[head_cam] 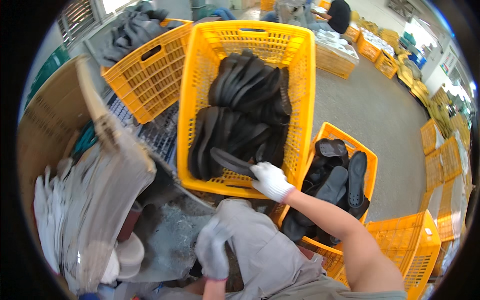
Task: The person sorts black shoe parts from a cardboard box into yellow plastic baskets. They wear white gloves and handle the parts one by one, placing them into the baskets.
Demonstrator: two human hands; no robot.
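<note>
My right hand [273,182], in a white knit glove, grips one end of a dark shoe sole [231,162] over the near end of a large yellow plastic crate [245,190]. Inside that crate, black soles [245,80] stand packed on edge in two groups. My left hand [213,247], gloved in white too, is beside my thigh, above the grey work surface [165,236]. Motion blur hides its fingers, and no object shows in it. To the right of my right hand, a smaller yellow crate [369,170] contains loose dark soles [332,183].
Grey soles [131,32] fill another yellow crate [150,78] at the upper left. A cardboard box [48,116] with white gloves [48,217] stands close on the left. More yellow crates [420,255] sit at the lower right. Beyond the grey floor [393,150], a seated person [338,17] faces sideways.
</note>
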